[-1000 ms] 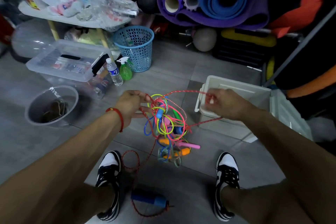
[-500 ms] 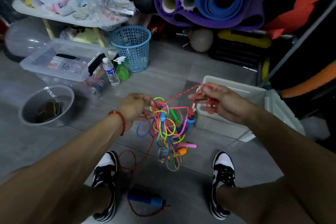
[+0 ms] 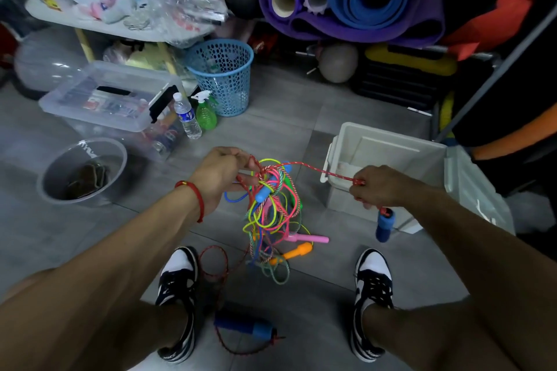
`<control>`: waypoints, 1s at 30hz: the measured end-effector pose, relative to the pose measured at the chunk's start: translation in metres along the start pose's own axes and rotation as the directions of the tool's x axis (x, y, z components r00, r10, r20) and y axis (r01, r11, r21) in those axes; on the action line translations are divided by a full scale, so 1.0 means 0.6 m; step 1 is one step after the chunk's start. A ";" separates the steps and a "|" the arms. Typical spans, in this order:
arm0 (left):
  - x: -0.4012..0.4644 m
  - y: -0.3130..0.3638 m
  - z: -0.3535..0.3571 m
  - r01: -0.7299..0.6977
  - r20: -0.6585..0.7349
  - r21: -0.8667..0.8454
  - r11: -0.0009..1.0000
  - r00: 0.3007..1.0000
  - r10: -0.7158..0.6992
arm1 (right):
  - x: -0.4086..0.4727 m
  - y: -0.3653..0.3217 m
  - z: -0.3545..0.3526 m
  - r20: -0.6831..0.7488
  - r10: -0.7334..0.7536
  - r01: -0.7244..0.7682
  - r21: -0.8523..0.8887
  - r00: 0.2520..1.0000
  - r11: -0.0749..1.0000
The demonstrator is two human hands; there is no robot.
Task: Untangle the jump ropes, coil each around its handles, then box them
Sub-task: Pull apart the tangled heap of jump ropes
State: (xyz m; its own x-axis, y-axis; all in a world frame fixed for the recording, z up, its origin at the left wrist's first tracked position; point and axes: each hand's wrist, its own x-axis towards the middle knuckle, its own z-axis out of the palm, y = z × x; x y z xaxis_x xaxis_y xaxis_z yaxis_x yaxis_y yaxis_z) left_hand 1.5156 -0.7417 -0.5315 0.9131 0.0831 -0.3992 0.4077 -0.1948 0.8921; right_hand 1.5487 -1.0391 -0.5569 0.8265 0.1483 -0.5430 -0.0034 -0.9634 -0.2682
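One white box [image 3: 388,147] beside tangled ropes [image 3: 271,211]

Braided red rope [image 3: 307,166], matt foam handle [image 3: 384,224] — glossy plastic box [image 3: 391,141], smooth floor tiles [image 3: 286,105]

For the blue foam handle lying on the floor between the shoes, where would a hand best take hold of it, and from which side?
Judging by its pose, grip the blue foam handle round the middle of its barrel, coming from above. It lies flat and crosswise between the shoes, so its long sides are exposed. The red rope leaves its right end, so avoid that end.
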 end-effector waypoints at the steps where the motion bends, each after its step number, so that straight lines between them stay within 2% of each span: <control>1: 0.000 0.002 0.000 -0.006 -0.003 -0.018 1.000 1.000 0.006 | 0.001 -0.002 0.003 0.016 -0.015 0.016 -0.076 1.000 0.997; 2: 0.000 0.004 0.001 -0.008 -0.002 -0.033 0.999 1.000 0.008 | 0.006 -0.003 0.006 0.018 -0.037 0.038 -0.117 0.999 0.992; 3: 0.000 0.006 0.002 -0.011 0.001 -0.042 0.999 1.000 0.011 | 0.011 -0.007 0.007 0.027 -0.042 0.043 -0.038 0.999 0.998; 5: -0.001 0.011 0.004 -0.018 0.020 -0.051 0.999 1.000 0.019 | 0.022 -0.016 0.009 0.048 -0.104 0.088 0.261 0.993 0.961; 7: -0.002 0.016 0.006 -0.021 0.036 -0.057 0.998 0.999 0.023 | 0.025 -0.031 0.010 -0.021 -0.200 0.188 0.459 0.980 0.868; 9: -0.002 0.019 0.010 -0.020 0.040 -0.054 0.998 0.999 0.022 | 0.026 -0.051 0.010 -0.137 -0.248 0.282 0.546 0.959 0.789; 10: -0.003 0.020 0.012 -0.024 0.048 -0.048 0.999 0.999 0.026 | 0.023 -0.063 0.008 -0.222 -0.277 0.354 0.518 0.935 0.779; 12: -0.004 0.021 0.017 -0.060 0.083 -0.017 0.998 0.995 0.062 | 0.020 -0.084 0.005 -0.397 -0.358 0.496 0.335 0.845 0.801; 14: -0.007 0.021 0.020 -0.114 0.142 0.033 0.993 0.984 0.108 | 0.016 -0.103 0.005 -0.472 -0.460 0.578 0.139 0.752 0.804; 15: -0.007 0.019 0.019 -0.144 0.170 0.056 0.988 0.976 0.133 | 0.012 -0.112 0.005 -0.468 -0.498 0.601 0.094 0.730 0.794; 20: -0.010 0.010 0.007 -0.322 0.307 0.134 0.937 0.913 0.270 | 0.012 -0.129 0.007 -0.402 -0.556 0.603 -0.012 0.727 0.797; 23: -0.012 0.012 0.001 -0.395 0.377 0.130 0.910 0.868 0.323 | 0.014 -0.132 0.014 -0.335 -0.526 0.526 -0.101 0.781 0.845; 25: -0.013 0.016 0.000 -0.442 0.415 0.183 0.878 0.845 0.339 | 0.018 -0.136 0.020 -0.305 -0.519 0.518 -0.089 0.799 0.850; 28: -0.012 0.022 -0.007 -0.441 0.413 0.240 0.865 0.853 0.320 | 0.028 -0.135 0.014 -0.395 -0.490 0.543 0.028 0.777 0.839; 30: -0.014 0.027 -0.009 -0.359 0.355 0.277 0.891 0.900 0.253 | 0.029 -0.131 0.007 -0.476 -0.442 0.546 0.099 0.760 0.832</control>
State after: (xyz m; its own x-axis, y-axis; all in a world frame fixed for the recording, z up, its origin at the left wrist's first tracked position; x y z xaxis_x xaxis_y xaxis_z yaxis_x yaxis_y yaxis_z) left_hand 1.5148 -0.7403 -0.5126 0.9238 -0.3209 -0.2089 0.0345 -0.4737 0.8800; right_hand 1.5607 -0.9599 -0.5486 0.8977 0.4324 0.0846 0.3926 -0.6981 -0.5988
